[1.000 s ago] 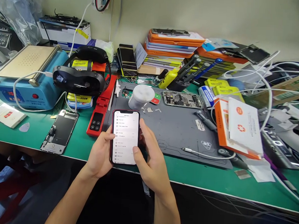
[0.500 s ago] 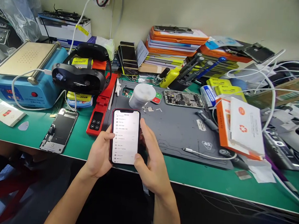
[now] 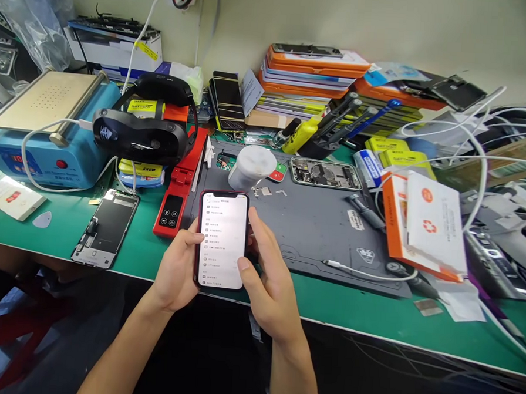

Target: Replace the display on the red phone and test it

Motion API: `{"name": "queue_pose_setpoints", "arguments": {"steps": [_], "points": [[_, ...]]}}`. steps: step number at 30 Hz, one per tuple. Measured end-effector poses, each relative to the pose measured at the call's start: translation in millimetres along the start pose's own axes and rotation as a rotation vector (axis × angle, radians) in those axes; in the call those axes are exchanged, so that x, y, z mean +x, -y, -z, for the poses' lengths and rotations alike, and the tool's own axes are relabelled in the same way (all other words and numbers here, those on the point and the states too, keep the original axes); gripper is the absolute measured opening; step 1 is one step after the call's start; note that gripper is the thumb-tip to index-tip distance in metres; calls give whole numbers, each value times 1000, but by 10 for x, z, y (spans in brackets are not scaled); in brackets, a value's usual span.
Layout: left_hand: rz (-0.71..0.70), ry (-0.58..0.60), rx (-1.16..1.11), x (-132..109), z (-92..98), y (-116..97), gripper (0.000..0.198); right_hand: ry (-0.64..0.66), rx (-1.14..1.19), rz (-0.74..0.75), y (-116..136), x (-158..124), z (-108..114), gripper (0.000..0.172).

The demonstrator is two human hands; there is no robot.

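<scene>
A lit smartphone (image 3: 222,242) with a list of settings-like rows on its screen is held upright at the bench's front edge. My left hand (image 3: 177,269) is closed around its left side, the thumb lying on that edge. On the other side my right hand (image 3: 271,280) grips the phone, its thumb over the right part of the screen; its lower fingers are partly hidden behind the phone. Just beyond the phone's top stands a white round tub (image 3: 252,168). A grey work mat (image 3: 306,223) lies under and beside it.
An opened phone (image 3: 325,174) lies at the mat's back. To the left are a red tool (image 3: 173,207), a detached screen (image 3: 105,230), a black headset (image 3: 140,135) and a blue heating machine (image 3: 71,163). Right, an orange-and-white box (image 3: 433,220) and a white cable (image 3: 369,273).
The list on the phone's screen has scrolled down, showing earlier rows. My right thumb has moved up a little along the screen. The left hand keeps its hold.
</scene>
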State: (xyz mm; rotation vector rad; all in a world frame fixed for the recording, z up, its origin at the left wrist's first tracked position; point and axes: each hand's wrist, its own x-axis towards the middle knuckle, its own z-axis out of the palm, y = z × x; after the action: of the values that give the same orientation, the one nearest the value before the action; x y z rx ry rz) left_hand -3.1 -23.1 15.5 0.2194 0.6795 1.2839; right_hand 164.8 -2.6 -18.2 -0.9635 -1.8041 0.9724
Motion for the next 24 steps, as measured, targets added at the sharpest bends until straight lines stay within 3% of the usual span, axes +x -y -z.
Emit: {"name": "queue_pose_setpoints", "arguments": {"steps": [18,24], "points": [[7,3,-1,2,11,4,67,34,-4,24,0,-6,5,82],[3,3,8,5,-8,-9,65,29,26,7,-14,-9,6,74]]}}
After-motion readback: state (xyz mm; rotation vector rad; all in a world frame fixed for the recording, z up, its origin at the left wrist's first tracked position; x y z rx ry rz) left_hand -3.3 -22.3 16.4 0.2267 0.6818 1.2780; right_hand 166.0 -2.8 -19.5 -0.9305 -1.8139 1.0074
